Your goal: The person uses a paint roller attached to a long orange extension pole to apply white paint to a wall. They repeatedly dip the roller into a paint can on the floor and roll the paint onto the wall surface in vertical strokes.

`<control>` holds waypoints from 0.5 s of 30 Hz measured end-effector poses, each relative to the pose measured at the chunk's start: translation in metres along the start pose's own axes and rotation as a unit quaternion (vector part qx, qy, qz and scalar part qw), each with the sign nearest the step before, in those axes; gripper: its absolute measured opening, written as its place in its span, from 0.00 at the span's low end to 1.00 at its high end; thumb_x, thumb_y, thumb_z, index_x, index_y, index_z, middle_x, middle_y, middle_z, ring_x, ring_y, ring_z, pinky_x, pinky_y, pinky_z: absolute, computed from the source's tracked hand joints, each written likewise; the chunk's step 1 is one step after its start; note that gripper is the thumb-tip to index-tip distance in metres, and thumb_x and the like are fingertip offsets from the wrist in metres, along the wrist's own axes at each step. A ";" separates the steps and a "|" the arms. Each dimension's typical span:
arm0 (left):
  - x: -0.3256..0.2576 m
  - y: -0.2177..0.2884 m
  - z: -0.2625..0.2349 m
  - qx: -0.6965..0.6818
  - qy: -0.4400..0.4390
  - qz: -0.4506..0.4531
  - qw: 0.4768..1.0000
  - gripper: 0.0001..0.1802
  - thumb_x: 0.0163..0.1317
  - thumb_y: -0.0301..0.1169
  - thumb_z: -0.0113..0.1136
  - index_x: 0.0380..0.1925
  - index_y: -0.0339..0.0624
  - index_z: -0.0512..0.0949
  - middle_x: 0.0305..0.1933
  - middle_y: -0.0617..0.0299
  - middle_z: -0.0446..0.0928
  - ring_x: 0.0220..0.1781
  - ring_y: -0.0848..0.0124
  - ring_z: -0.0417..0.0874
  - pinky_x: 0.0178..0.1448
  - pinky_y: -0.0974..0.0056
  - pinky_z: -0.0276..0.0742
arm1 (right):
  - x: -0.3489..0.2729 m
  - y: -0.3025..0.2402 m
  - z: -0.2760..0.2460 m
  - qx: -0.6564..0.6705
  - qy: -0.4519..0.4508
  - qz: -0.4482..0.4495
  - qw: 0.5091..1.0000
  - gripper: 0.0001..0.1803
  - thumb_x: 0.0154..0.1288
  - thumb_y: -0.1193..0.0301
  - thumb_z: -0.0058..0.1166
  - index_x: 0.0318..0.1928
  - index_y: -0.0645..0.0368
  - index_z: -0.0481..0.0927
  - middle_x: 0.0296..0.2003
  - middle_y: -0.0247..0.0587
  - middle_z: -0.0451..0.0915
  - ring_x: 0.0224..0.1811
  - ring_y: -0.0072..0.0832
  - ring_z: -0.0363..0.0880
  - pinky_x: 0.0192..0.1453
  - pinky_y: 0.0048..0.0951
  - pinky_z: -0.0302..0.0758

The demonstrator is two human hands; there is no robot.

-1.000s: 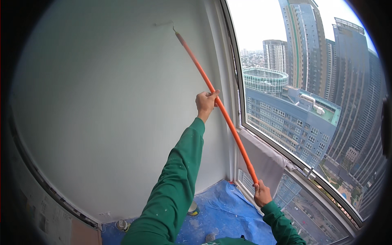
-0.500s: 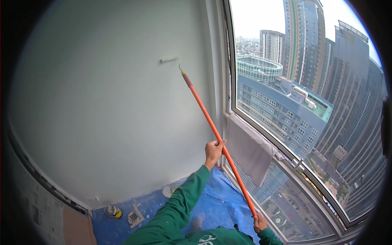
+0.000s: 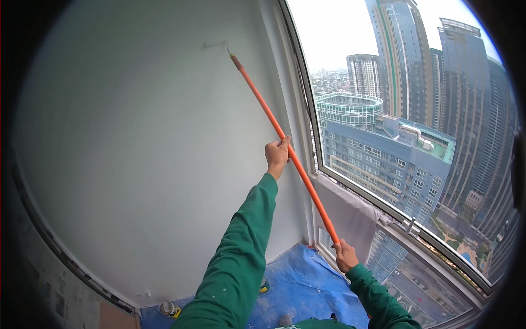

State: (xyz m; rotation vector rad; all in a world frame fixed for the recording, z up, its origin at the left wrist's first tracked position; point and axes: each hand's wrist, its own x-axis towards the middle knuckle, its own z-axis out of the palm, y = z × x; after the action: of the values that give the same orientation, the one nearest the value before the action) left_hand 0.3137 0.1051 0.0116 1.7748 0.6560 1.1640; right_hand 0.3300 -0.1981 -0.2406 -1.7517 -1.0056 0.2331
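A paint roller on a long orange extension pole [image 3: 309, 183] slants up and leftward across the view. My left hand [image 3: 278, 155] is closed around the middle of the pole, its arm stretched forward. Lower down, my right hand [image 3: 346, 256] grips the pole near its bottom end. At the top, the small white roller head [image 3: 215, 45] on its wire frame is at the pale grey-green wall [image 3: 153, 142]; it looks faint against the paint there.
To the right runs a large window [image 3: 301, 90] overlooking tall buildings. A greyish cloth [image 3: 350, 211] hangs over its sill rail. Blue plastic sheeting [image 3: 298, 274] covers the floor, with a paint can [image 3: 169, 310] near the wall's foot and another yellow-labelled container [image 3: 264, 285] partly behind my sleeve.
Both hands have pushed the pole upward, and the roller head has moved higher on the wall. My view has tilted up somewhat. Both hands keep their hold.
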 end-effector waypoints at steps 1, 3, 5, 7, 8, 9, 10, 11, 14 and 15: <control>0.005 0.007 -0.003 -0.001 0.004 0.009 1.000 0.23 0.64 0.44 0.60 0.21 0.32 0.78 0.22 0.56 0.79 0.21 0.67 0.83 0.23 0.65 0.82 | 0.013 -0.013 0.001 0.005 -0.002 -0.007 1.000 0.18 0.75 0.60 0.37 0.42 0.60 0.74 0.30 0.59 0.79 0.37 0.59 0.78 0.43 0.51 0.71; 0.016 0.021 -0.006 -0.008 0.005 0.028 1.000 0.23 0.65 0.44 0.60 0.21 0.32 0.78 0.22 0.56 0.78 0.21 0.67 0.83 0.23 0.65 0.82 | 0.041 -0.038 0.003 0.017 -0.003 -0.025 1.000 0.18 0.76 0.60 0.36 0.42 0.61 0.74 0.32 0.59 0.79 0.39 0.59 0.78 0.44 0.51 0.71; 0.028 0.040 -0.009 -0.002 0.011 0.044 0.999 0.23 0.65 0.44 0.60 0.22 0.32 0.78 0.23 0.56 0.78 0.21 0.67 0.83 0.23 0.65 0.82 | 0.069 -0.060 0.005 0.023 0.003 -0.042 0.999 0.18 0.76 0.59 0.36 0.42 0.61 0.74 0.32 0.60 0.79 0.40 0.61 0.78 0.45 0.51 0.72; 0.030 0.055 -0.008 0.017 0.016 0.050 0.998 0.23 0.65 0.43 0.60 0.23 0.31 0.78 0.24 0.56 0.79 0.22 0.67 0.83 0.23 0.65 0.82 | 0.099 -0.082 -0.001 0.020 0.008 -0.049 0.999 0.19 0.76 0.59 0.36 0.41 0.60 0.74 0.32 0.61 0.79 0.40 0.61 0.77 0.46 0.52 0.71; 0.032 0.063 -0.010 0.016 0.013 0.056 0.998 0.22 0.66 0.42 0.59 0.25 0.30 0.79 0.26 0.54 0.80 0.22 0.67 0.84 0.24 0.65 0.82 | 0.114 -0.099 -0.004 0.010 0.011 -0.049 0.999 0.20 0.76 0.58 0.35 0.40 0.61 0.74 0.33 0.62 0.79 0.42 0.61 0.77 0.48 0.53 0.71; 0.036 0.074 -0.011 0.016 0.011 0.066 0.998 0.22 0.66 0.42 0.59 0.26 0.30 0.79 0.26 0.54 0.80 0.22 0.67 0.84 0.23 0.65 0.82 | 0.130 -0.112 -0.008 0.011 0.020 -0.065 0.998 0.20 0.76 0.58 0.35 0.40 0.62 0.74 0.34 0.62 0.79 0.42 0.61 0.77 0.48 0.53 0.71; 0.039 0.083 -0.011 0.015 0.009 0.073 0.997 0.22 0.66 0.42 0.59 0.26 0.30 0.79 0.26 0.54 0.81 0.22 0.67 0.84 0.23 0.65 0.82 | 0.145 -0.123 -0.011 0.009 0.028 -0.079 0.996 0.20 0.76 0.58 0.35 0.40 0.62 0.73 0.35 0.62 0.79 0.42 0.61 0.77 0.48 0.53 0.71; 0.042 0.092 -0.011 0.013 0.007 0.079 0.997 0.21 0.66 0.42 0.59 0.27 0.30 0.80 0.26 0.53 0.81 0.22 0.66 0.84 0.23 0.65 0.82 | 0.161 -0.134 -0.014 0.007 0.036 -0.092 0.995 0.21 0.76 0.58 0.35 0.39 0.63 0.73 0.35 0.62 0.79 0.42 0.61 0.77 0.48 0.53 0.71; 0.053 0.120 -0.013 0.006 0.011 0.109 0.994 0.20 0.66 0.41 0.59 0.28 0.30 0.80 0.26 0.53 0.81 0.22 0.66 0.84 0.24 0.65 0.82 | 0.196 -0.174 -0.025 0.007 0.038 -0.082 0.996 0.22 0.75 0.56 0.34 0.42 0.64 0.73 0.37 0.64 0.79 0.43 0.61 0.78 0.49 0.53 0.72; 0.056 0.126 -0.016 0.008 0.023 0.123 0.992 0.21 0.66 0.40 0.60 0.25 0.31 0.79 0.23 0.55 0.79 0.20 0.66 0.83 0.22 0.65 0.80 | 0.204 -0.190 -0.027 0.006 0.031 -0.066 0.997 0.22 0.76 0.56 0.34 0.43 0.64 0.73 0.37 0.64 0.80 0.42 0.61 0.79 0.49 0.53 0.73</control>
State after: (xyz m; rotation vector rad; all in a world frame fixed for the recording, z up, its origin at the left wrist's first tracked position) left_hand 0.3180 0.0967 0.1498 1.8858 0.4835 1.3719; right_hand 0.3765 -0.0527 -0.0060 -1.6644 -1.0681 0.0989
